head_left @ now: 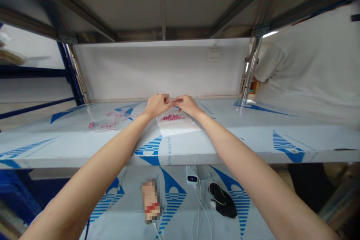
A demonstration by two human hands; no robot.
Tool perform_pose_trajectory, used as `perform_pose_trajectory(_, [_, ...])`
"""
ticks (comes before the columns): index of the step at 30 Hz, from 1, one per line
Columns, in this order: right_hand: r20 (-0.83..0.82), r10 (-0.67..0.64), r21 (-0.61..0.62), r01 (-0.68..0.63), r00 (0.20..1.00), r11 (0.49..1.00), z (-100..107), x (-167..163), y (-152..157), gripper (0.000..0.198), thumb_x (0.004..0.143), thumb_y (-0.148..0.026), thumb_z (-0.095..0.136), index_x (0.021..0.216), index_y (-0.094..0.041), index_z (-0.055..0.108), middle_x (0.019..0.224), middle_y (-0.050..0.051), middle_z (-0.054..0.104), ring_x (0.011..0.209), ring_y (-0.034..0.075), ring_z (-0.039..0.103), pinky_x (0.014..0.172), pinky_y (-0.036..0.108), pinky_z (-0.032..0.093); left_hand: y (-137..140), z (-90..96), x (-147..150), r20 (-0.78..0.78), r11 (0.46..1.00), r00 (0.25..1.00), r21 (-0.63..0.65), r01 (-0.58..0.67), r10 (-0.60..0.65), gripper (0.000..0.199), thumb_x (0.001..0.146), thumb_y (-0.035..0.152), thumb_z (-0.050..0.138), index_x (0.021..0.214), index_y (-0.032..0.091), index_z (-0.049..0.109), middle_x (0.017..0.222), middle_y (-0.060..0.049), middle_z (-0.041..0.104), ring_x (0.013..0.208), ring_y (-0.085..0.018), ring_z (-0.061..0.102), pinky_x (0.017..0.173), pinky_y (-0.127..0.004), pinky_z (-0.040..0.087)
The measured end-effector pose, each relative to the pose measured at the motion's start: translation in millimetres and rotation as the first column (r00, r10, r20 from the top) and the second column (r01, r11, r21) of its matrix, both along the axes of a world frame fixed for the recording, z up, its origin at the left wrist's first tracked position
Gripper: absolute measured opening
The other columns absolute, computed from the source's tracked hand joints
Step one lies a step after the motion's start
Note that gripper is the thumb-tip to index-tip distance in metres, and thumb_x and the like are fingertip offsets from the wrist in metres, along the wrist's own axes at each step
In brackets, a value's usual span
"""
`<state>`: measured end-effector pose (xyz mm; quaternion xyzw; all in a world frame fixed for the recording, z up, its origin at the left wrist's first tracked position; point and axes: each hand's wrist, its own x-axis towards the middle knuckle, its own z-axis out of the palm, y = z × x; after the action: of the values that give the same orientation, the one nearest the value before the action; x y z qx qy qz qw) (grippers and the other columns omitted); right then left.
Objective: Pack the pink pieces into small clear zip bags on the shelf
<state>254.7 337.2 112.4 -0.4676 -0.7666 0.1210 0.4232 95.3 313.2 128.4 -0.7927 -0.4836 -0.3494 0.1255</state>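
Near the back of the shelf, my left hand (158, 105) and my right hand (186, 104) meet fingertip to fingertip. My left fingers are curled closed, and the right ones pinch together. Whatever lies between them is too small to make out. Just below my hands, a pile of small pink beads (172, 117) rests on a white sheet (180, 129). To the left of my left forearm lie clear plastic bags (108, 125) with more pink pieces in and around them.
The shelf (239, 138) is covered in printed protective film, with another shelf (135, 3) overhead. On the level below are a blurred-out phone (152, 200), a white power bank (192, 176) with cables and a black object (223, 200). Metal posts (251, 67) flank the sides.
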Motion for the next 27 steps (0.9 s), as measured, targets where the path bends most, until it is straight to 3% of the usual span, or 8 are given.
perform_pose_trajectory(5, [-0.137,0.167,-0.055,-0.176,0.976,0.983,-4.5,-1.8,9.7,0.023,0.079,-0.016,0.059,0.1,-0.014,0.067,0.088,0.005,0.07,0.05,0.008,0.061,0.057,0.019,0.047,1.6,-2.0,0.3,-0.027,0.999,0.999,-0.008,0.038,-0.038,0.026,0.077,0.037,0.051,0.063,0.017,0.055,0.061,-0.003,0.056,0.059,-0.014,0.049,0.057,-0.024,0.028])
perform_pose_trajectory(9, [-0.152,0.194,-0.031,-0.201,0.969,0.979,-4.3,-1.1,12.3,0.017,0.079,-0.014,0.058,0.09,-0.012,0.07,0.083,0.006,0.07,0.05,0.008,0.061,0.054,0.018,0.045,0.1,-0.7,0.4,-0.017,0.998,0.998,-0.037,0.06,-0.061,0.024,0.079,0.038,0.05,0.068,0.017,0.058,0.064,-0.003,0.058,0.063,-0.015,0.051,0.059,-0.025,0.03])
perform_pose_trajectory(15, [-0.28,0.2,-0.023,-0.215,0.939,0.976,-0.3,-1.7,9.3,0.015,0.079,-0.014,0.056,0.086,-0.012,0.068,0.091,0.007,0.069,0.051,0.006,0.058,0.051,0.017,0.044,18.9,-2.5,-11.6,0.165,0.999,0.986,-0.036,-0.014,0.02,0.028,0.086,0.036,0.041,0.095,0.016,0.059,0.088,-0.008,0.064,0.083,-0.019,0.057,0.073,-0.027,0.039])
perform_pose_trajectory(17, [-0.313,0.208,-0.041,-0.232,0.927,0.972,1.1,-2.7,6.4,0.015,0.08,-0.017,0.056,0.089,-0.012,0.067,0.091,0.007,0.069,0.053,0.006,0.059,0.048,0.015,0.042,29.8,-5.3,-17.4,0.294,0.988,0.954,-0.155,-0.004,0.05,0.03,0.088,0.035,0.039,0.103,0.014,0.056,0.103,-0.011,0.063,0.094,-0.02,0.056,0.078,-0.028,0.041])
perform_pose_trajectory(19, [-0.322,0.222,-0.056,-0.252,0.921,0.966,2.0,-3.5,3.4,0.016,0.08,-0.018,0.056,0.091,-0.013,0.066,0.089,0.006,0.068,0.056,0.007,0.059,0.046,0.014,0.038,38.6,-8.9,-22.7,0.408,0.94,0.909,-0.335,0.06,0.087,0.037,0.091,0.039,0.033,0.108,0.013,0.055,0.112,-0.013,0.06,0.097,-0.02,0.057,0.078,-0.029,0.043])
perform_pose_trajectory(22, [-0.336,0.261,-0.056,-0.296,0.905,0.954,2.4,-3.6,0.4,0.017,0.08,-0.019,0.056,0.092,-0.013,0.065,0.087,0.006,0.067,0.061,0.008,0.059,0.047,0.015,0.037,44.6,-13.9,-28.8,0.517,0.811,0.852,-0.533,0.24,0.087,0.05,0.092,0.047,0.023,0.105,0.014,0.058,0.112,-0.013,0.062,0.091,-0.019,0.06,0.073,-0.029,0.047])
perform_pose_trajectory(25, [-0.358,0.282,-0.065,-0.324,0.89,0.944,2.8,-2.7,-0.4,0.016,0.08,-0.018,0.055,0.091,-0.013,0.064,0.088,0.006,0.067,0.063,0.008,0.059,0.048,0.015,0.036,44.8,-15.5,-33.2,0.616,0.71,0.787,-0.559,0.428,0.01,0.048,0.091,0.048,0.029,0.1,0.016,0.063,0.108,-0.01,0.064,0.088,-0.016,0.062,0.075,-0.026,0.047])
perform_pose_trajectory(27, [-0.365,0.278,-0.08,-0.327,0.889,0.942,3.3,-1.9,-0.4,0.016,0.08,-0.019,0.054,0.092,-0.014,0.063,0.09,0.005,0.066,0.064,0.008,0.059,0.048,0.015,0.036,43.7,-14.0,-35.3,0.652,0.694,0.757,-0.527,0.492,-0.042,0.04,0.09,0.043,0.036,0.104,0.016,0.062,0.107,-0.009,0.065,0.089,-0.015,0.062,0.079,-0.024,0.046])
